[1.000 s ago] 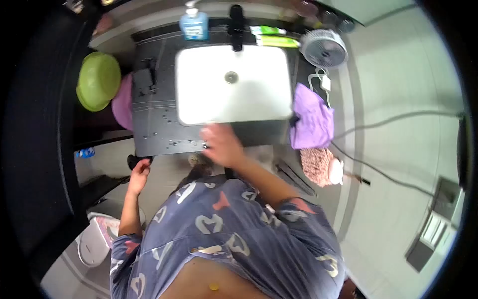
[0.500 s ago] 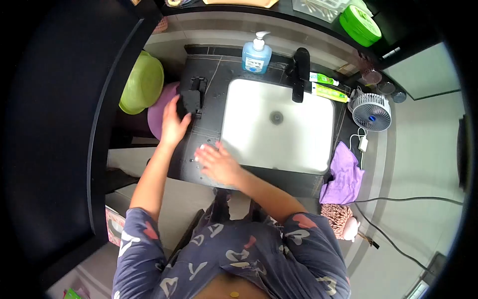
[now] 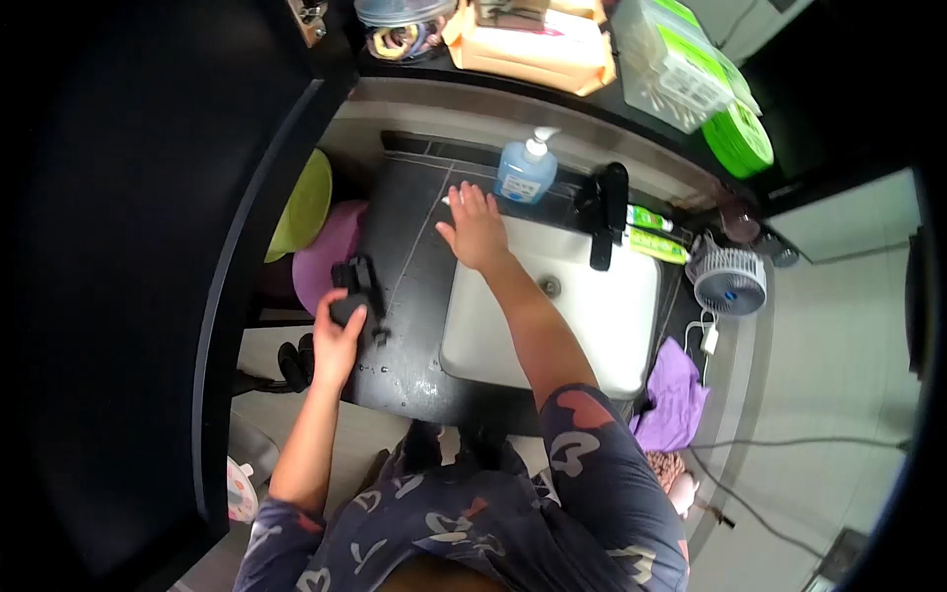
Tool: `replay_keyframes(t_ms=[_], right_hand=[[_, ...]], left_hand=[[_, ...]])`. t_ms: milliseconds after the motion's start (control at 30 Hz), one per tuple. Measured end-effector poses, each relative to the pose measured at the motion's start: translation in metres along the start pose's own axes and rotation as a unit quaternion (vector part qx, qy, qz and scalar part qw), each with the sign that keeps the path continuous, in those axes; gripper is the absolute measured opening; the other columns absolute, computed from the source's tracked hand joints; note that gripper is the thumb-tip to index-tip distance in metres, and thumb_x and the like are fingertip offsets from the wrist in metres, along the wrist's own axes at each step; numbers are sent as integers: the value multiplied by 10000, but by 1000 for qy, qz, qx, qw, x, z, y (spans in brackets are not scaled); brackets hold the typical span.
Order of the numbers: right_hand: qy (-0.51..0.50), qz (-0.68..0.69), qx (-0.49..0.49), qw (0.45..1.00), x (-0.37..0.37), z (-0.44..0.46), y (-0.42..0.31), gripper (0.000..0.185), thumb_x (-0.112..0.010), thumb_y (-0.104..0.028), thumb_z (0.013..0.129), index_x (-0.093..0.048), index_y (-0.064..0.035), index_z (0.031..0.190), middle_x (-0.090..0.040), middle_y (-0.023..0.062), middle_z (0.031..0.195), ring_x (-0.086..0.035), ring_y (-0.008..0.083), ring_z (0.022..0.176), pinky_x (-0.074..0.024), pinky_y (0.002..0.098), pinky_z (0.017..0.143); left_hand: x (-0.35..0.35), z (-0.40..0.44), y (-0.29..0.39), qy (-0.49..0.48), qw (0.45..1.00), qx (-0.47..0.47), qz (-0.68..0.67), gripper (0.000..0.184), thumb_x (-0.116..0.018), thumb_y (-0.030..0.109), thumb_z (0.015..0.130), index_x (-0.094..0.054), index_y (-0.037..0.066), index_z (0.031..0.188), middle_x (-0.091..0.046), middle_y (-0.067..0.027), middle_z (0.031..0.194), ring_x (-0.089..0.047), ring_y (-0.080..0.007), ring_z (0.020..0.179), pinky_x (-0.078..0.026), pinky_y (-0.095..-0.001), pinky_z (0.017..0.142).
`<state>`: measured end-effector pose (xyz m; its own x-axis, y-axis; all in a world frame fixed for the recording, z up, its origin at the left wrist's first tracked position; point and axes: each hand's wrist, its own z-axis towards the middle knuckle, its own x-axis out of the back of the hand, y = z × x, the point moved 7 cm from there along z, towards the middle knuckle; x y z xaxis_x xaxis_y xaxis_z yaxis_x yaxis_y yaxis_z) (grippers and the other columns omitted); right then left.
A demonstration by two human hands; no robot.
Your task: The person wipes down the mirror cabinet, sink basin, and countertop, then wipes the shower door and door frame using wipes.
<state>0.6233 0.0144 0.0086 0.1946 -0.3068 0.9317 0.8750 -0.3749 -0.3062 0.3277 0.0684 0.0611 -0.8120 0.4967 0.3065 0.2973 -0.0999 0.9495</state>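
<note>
My left hand [image 3: 338, 331] is closed around a black gadget [image 3: 359, 288] with hinged-looking parts, at the counter's left edge; its exact kind cannot be made out. My right hand [image 3: 475, 229] reaches over the back left corner of the white sink [image 3: 464, 340]. Its fingers are stretched out above or on the dark counter [image 3: 404, 222], and I cannot tell whether they touch it. Just behind it to the right stands a blue pump soap bottle [image 3: 526, 173]. Water drops lie on the counter's front left part.
A black faucet [image 3: 610, 212] rises behind the sink, with toothpaste tubes [image 3: 656, 245] beside it. On the right are a small fan [image 3: 730, 281] and a purple cloth [image 3: 673, 400]. Green [image 3: 306, 207] and purple basins [image 3: 321, 257] stand left of the counter. A shelf overhead holds wipes [image 3: 533, 49].
My left hand has taken hold of the black gadget and brought it nearer the counter's front. My right hand has moved from the front edge to the back, near the soap bottle. The view has shifted.
</note>
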Motion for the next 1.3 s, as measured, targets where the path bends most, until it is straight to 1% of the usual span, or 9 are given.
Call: replay_keyframes(t_ms=[167, 233, 300, 367, 433, 633, 833, 1167, 1300], right_hand=[[28, -2, 5, 1000, -19, 48, -50, 742, -484, -516, 935, -365, 4, 1451, -339, 221, 1517, -269, 383, 1426, -202, 502, 1170], [-51, -64, 148, 986, -34, 10, -117, 789, -412, -601, 923, -403, -4, 1438, -353, 218, 1515, -278, 383, 1424, -205, 521, 1160], [-57, 29, 300, 952, -47, -72, -166, 788, -453, -621, 899, -433, -45, 1437, -313, 202, 1545, -298, 377, 1423, -176, 543, 1168], [-105, 148, 305, 935, -30, -79, -161, 809, -470, -629, 888, -409, -57, 1456, -321, 202, 1540, -287, 360, 1431, -172, 551, 1167], [-112, 22, 240, 964, -36, -21, -131, 808, -456, -620, 904, -369, -58, 1478, -319, 179, 1546, -262, 324, 1448, -161, 527, 1177], [-92, -18, 141, 986, -46, 122, -88, 744, -407, -581, 955, -314, -89, 1506, -291, 137, 1566, -223, 289, 1465, -146, 483, 1187], [-63, -23, 89, 994, -27, 79, -30, 746, -422, -574, 959, -316, -70, 1500, -273, 142, 1573, -231, 282, 1462, -165, 466, 1189], [7, -69, -204, 976, -12, 46, -17, 891, -454, -591, 928, -240, 67, 1490, -232, 282, 1547, -186, 429, 1448, -131, 502, 1188], [-15, 1, 82, 997, -14, -16, -88, 836, -499, -579, 904, -369, 49, 1440, -318, 271, 1513, -219, 424, 1438, -174, 525, 1171]], left_hand=[[63, -82, -32, 39, 993, 111, -24, 402, -707, 87, 870, -512, 31, 1217, -579, -52, 1053, -546, -131, 950, -452, -269, 869], [78, -105, -22, 64, 986, 149, -35, 409, -696, 66, 872, -498, 31, 1229, -566, -54, 1032, -541, -125, 945, -451, -256, 855], [99, -124, -25, 82, 986, 143, -39, 405, -694, 61, 873, -496, 26, 1224, -571, -57, 1022, -545, -125, 918, -460, -257, 834], [107, -136, -9, 97, 979, 172, -53, 408, -702, 66, 870, -496, 23, 1219, -577, -56, 1014, -552, -125, 901, -468, -256, 819], [106, -149, -6, 117, 970, 201, -71, 412, -710, 71, 867, -496, 19, 1215, -582, -55, 1006, -559, -124, 885, -477, -255, 804], [100, -157, 10, 109, 979, 169, -19, 412, -736, 74, 857, -514, 44, 1202, -609, -38, 983, -571, -113, 888, -480, -256, 813], [80, -150, 4, 51, 984, 167, -46, 403, -752, 94, 847, -531, 38, 1179, -612, -30, 972, -567, -110, 881, -482, -259, 806], [65, -145, 31, 4, 991, 126, -51, 396, -745, 67, 844, -536, 37, 1179, -626, -40, 960, -586, -116, 879, -492, -267, 804], [64, -146, 28, 5, 990, 136, -47, 394, -741, 53, 843, -538, 36, 1180, -627, -42, 955, -585, -115, 874, -491, -267, 803]])
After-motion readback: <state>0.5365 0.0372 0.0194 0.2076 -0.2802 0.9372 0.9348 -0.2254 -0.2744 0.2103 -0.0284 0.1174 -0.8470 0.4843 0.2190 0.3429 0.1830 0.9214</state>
